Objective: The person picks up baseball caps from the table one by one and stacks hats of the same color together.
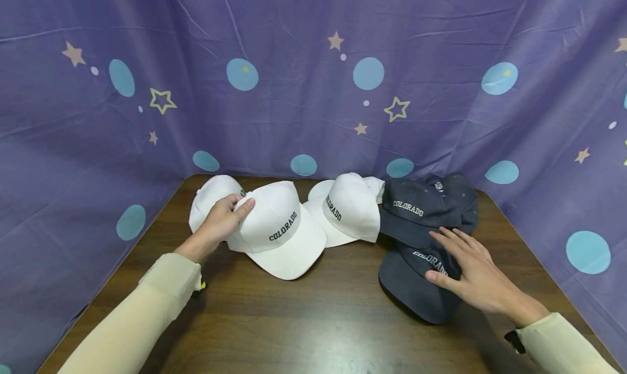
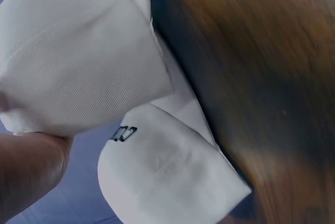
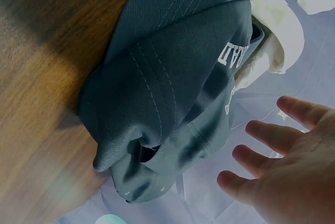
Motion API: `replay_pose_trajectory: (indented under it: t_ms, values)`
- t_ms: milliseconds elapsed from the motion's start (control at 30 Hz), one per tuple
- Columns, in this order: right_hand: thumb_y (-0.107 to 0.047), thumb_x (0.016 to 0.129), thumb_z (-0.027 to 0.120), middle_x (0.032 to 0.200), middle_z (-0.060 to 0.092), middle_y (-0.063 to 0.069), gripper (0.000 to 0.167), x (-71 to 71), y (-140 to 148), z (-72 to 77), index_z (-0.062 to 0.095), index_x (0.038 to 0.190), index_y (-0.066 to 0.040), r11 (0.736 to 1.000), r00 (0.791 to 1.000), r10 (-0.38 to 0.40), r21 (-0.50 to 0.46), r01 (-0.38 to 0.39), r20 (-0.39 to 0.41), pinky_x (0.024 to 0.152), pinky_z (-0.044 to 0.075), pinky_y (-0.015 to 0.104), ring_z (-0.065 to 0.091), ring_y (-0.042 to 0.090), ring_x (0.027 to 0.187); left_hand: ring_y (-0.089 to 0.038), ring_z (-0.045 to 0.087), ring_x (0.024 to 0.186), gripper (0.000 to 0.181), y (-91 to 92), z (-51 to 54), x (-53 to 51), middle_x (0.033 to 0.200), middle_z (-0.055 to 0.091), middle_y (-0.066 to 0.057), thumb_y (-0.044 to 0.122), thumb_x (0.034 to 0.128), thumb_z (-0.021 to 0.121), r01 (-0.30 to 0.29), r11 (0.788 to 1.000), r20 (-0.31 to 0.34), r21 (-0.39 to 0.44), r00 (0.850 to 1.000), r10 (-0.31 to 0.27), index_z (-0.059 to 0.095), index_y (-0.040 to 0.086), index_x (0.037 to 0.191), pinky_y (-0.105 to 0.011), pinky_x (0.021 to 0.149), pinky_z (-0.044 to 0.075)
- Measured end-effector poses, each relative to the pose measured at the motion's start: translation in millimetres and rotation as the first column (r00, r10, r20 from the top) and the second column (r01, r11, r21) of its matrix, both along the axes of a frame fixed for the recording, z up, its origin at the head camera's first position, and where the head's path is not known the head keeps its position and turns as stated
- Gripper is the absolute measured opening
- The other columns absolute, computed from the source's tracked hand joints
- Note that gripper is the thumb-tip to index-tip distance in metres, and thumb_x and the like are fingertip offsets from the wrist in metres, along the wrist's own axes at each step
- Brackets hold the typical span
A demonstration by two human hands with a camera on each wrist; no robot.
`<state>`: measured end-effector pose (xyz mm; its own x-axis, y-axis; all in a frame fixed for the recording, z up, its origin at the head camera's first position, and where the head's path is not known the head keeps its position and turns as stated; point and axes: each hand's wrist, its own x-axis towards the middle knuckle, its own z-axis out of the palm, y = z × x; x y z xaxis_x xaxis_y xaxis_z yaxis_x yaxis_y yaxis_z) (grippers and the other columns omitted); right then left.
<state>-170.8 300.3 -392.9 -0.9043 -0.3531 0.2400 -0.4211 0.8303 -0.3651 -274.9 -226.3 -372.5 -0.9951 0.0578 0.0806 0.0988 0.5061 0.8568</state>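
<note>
My left hand (image 1: 217, 222) pinches the crown of a white baseball cap (image 1: 274, 216) lettered COLORADO, its brim pointing toward the front right. The thumb (image 2: 34, 169) presses that crown in the left wrist view, and the fingers behind it are hidden. A second white cap (image 1: 211, 197) is partly covered by this hand. Over a dark blue COLORADO cap (image 1: 413, 287) at the right, my right hand (image 1: 475, 276) hovers with fingers spread. In the right wrist view its fingers (image 3: 272, 137) stand apart from the dark caps and hold nothing.
More white caps (image 1: 350, 205) sit overlapping at the middle back. Dark caps (image 1: 416, 200) lie bunched at the back right, behind the front dark one. A brown wooden table (image 1: 294, 325) carries them all, with a purple star-patterned curtain (image 1: 303, 107) around its back and sides.
</note>
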Motion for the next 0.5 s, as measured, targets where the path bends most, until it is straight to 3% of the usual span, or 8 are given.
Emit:
replay_pose_trajectory:
  t_ms: [133, 333, 500]
  values:
    - [-0.050, 0.093, 0.072, 0.163, 0.031, 0.018, 0.080, 0.6, 0, -0.9, 0.038, 0.159, -0.019, 1.000, 1.000, -0.001, -0.004, 0.001, -0.006, 0.114, 0.011, 0.072, 0.019, 0.047, 0.150, -0.014, 0.059, 0.080, 0.044, 3.2, 2.2, 0.8, 0.084, 0.067, -0.004, 0.039, 0.1070, 0.054, 0.016, 0.997, 0.002, 0.073, 1.000, -0.016, 0.062, -0.003, 0.110, -0.025, 0.070, 0.050]
    - [-0.049, 0.093, 0.072, 0.163, 0.032, 0.018, 0.079, 1.5, 1, -2.0, 0.038, 0.159, -0.021, 1.000, 1.000, -0.003, -0.006, 0.003, -0.015, 0.114, 0.011, 0.072, 0.019, 0.047, 0.150, -0.010, 0.062, 0.078, 0.043, 9.7, 7.3, 4.3, 0.084, 0.071, 0.002, 0.036, 0.1069, 0.055, 0.045, 0.987, -0.010, 0.154, 0.999, -0.044, 0.063, -0.005, 0.120, -0.023, 0.070, 0.051]
    - [-0.048, 0.093, 0.072, 0.163, 0.033, 0.018, 0.078, 1.5, 1, -2.6, 0.039, 0.158, -0.019, 1.000, 1.000, -0.001, -0.014, 0.000, -0.018, 0.113, 0.012, 0.072, 0.020, 0.047, 0.150, -0.007, 0.062, 0.074, 0.037, 15.0, 11.6, 7.4, 0.080, 0.070, 0.004, 0.030, 0.1067, 0.057, 0.068, 0.973, -0.028, 0.220, 0.998, -0.063, 0.062, -0.006, 0.115, -0.022, 0.067, 0.051]
